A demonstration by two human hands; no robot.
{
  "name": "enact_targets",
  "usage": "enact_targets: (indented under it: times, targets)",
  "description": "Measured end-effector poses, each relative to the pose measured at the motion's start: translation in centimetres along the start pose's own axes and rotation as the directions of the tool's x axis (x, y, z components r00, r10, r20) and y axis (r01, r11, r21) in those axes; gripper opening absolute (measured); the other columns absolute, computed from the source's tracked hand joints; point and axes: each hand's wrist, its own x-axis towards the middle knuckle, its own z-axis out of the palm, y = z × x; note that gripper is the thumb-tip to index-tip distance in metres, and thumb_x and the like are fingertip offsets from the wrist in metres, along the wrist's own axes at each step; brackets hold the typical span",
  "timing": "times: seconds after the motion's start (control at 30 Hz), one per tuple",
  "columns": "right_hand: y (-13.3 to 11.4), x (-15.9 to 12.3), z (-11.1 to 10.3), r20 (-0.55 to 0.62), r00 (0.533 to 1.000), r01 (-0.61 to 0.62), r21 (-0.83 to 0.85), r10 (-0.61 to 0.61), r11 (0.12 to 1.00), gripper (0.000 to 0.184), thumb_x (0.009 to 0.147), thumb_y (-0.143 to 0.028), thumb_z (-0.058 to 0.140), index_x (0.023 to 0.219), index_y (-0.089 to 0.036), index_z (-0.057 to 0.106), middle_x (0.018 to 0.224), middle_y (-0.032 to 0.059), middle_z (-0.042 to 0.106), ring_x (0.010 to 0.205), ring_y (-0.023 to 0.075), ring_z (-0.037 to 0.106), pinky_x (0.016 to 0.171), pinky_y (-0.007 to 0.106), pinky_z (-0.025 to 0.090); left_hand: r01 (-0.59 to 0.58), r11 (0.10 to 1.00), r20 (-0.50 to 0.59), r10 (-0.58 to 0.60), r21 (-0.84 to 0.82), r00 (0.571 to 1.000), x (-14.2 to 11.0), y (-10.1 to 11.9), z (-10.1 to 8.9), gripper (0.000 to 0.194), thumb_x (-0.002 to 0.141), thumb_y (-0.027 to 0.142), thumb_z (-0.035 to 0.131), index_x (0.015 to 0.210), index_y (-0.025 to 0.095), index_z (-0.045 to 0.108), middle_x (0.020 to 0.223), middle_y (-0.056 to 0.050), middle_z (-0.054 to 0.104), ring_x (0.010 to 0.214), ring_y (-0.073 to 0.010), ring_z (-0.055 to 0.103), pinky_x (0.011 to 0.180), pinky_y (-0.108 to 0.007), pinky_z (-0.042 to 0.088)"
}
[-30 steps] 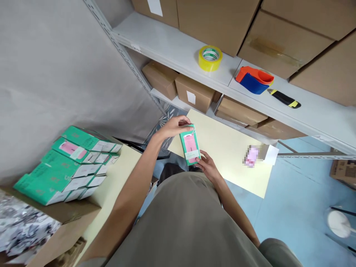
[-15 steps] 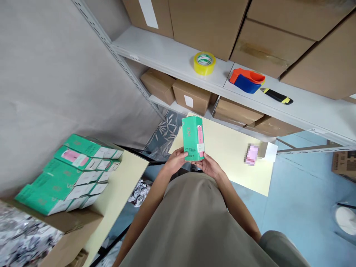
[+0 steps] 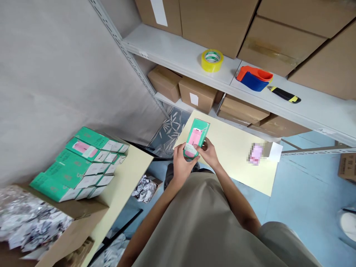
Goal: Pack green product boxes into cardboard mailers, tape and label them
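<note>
Both of my hands hold a green product box (image 3: 202,128) with a picture of a pink device on the side that faces up. My left hand (image 3: 182,165) wraps the box's lower left end, its thumb along the bottom edge. On the right side, my right hand (image 3: 209,152) grips the box, its thumb lying on the front by the pale label. The box is tilted, held in front of my body over the near edge of a pale yellow tabletop (image 3: 222,148).
Stacked green boxes (image 3: 80,159) stand on the left table (image 3: 133,163), beside a carton of shredded paper (image 3: 36,222). On the shelf (image 3: 178,48) lie yellow tape (image 3: 212,60), an orange and blue holder (image 3: 254,78) and a utility knife (image 3: 284,94). A pixelated pink item (image 3: 256,154) lies on the right.
The green box has been turned in my hands, so its pink picture side now faces up. My left hand has shifted round its lower end. The view has moved slightly.
</note>
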Motion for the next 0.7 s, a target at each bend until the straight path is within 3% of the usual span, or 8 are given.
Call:
enact_targets:
  times: [0.17,0.23,0.3,0.37,0.43,0.53,0.6,0.7]
  targets:
    - [0.6,-0.6,-0.1,0.032,0.999,0.0,0.074,-0.003,0.997,0.066,0.081,-0.062,0.087,0.131,-0.025,0.066,0.114,0.0084,0.082,0.095,0.0273,0.081,0.082,0.038,0.068,-0.024,0.998,0.004,0.024,0.05,1.0,-1.4,0.8,-0.3,0.066,0.078,0.023,0.09,0.139,0.026,0.066,0.139,-0.013,0.064,0.135,-0.0326,0.061,0.105,-0.044,0.059]
    - [0.8,-0.8,-0.6,0.057,0.998,0.013,0.079,-0.017,0.997,0.07,0.08,-0.065,0.088,0.134,-0.027,0.065,0.113,0.0074,0.082,0.094,0.0266,0.08,0.081,0.038,0.068,0.024,0.998,0.004,-0.024,-0.05,1.0,-1.3,0.5,-0.8,0.058,0.078,0.023,0.089,0.132,0.026,0.07,0.14,-0.012,0.066,0.134,-0.0313,0.062,0.1,-0.04,0.061]
    - [0.7,-0.7,-1.3,0.079,0.995,0.045,0.096,-0.053,0.994,0.069,0.082,-0.069,0.086,0.133,-0.029,0.066,0.116,0.0073,0.08,0.099,0.0266,0.079,0.085,0.039,0.068,0.16,0.951,0.045,-0.153,-0.265,0.987,-0.8,-0.3,-1.5,0.052,0.076,0.026,0.09,0.125,0.024,0.073,0.136,-0.01,0.071,0.127,-0.0289,0.068,0.094,-0.036,0.064]
    - [0.2,-0.4,-2.1,0.079,0.992,0.089,0.116,-0.099,0.989,0.062,0.085,-0.072,0.083,0.128,-0.03,0.067,0.125,0.0081,0.077,0.11,0.0273,0.078,0.095,0.042,0.067,0.381,0.771,0.179,-0.337,-0.51,0.924,0.0,-1.3,-2.4,0.049,0.076,0.029,0.09,0.122,0.023,0.074,0.125,-0.008,0.077,0.111,-0.025,0.075,0.086,-0.033,0.066]
    - [-0.5,0.1,-2.8,0.072,0.988,0.129,0.135,-0.14,0.982,0.055,0.088,-0.07,0.082,0.122,-0.03,0.068,0.136,0.0084,0.073,0.121,0.0278,0.075,0.105,0.044,0.063,0.577,0.482,0.347,-0.485,-0.66,0.803,0.6,-2.4,-3.1,0.041,0.079,0.03,0.085,0.117,0.02,0.074,0.11,-0.006,0.082,0.094,-0.0209,0.078,0.077,-0.029,0.066]
    - [-1.8,0.9,-3.0,0.08,0.98,0.168,0.167,-0.183,0.972,0.052,0.086,-0.065,0.086,0.119,-0.031,0.065,0.141,0.007,0.068,0.122,0.0273,0.074,0.106,0.045,0.062,0.68,0.119,0.508,-0.575,-0.724,0.641,0.7,-3.8,-3.4,0.029,0.085,0.03,0.073,0.11,0.016,0.074,0.095,-0.007,0.083,0.081,-0.019,0.08,0.067,-0.024,0.065]
    - [-2.5,1.3,-2.6,0.084,0.975,0.186,0.19,-0.205,0.964,0.052,0.083,-0.062,0.09,0.115,-0.031,0.064,0.139,0.0055,0.068,0.117,0.026,0.075,0.102,0.043,0.064,0.689,-0.009,0.57,-0.569,-0.725,0.593,0.5,-4.3,-3.1,0.032,0.088,0.032,0.068,0.114,0.015,0.074,0.096,-0.008,0.085,0.084,-0.0212,0.081,0.068,-0.026,0.067]
    - [-2.8,1.8,-2.1,0.065,0.975,0.196,0.196,-0.212,0.961,0.052,0.081,-0.06,0.092,0.112,-0.031,0.063,0.136,0.0046,0.067,0.112,0.0244,0.076,0.095,0.039,0.066,0.698,-0.069,0.615,-0.539,-0.713,0.575,0.1,-4.6,-2.6,0.038,0.088,0.033,0.067,0.12,0.014,0.074,0.102,-0.009,0.086,0.089,-0.0232,0.083,0.072,-0.028,0.068]
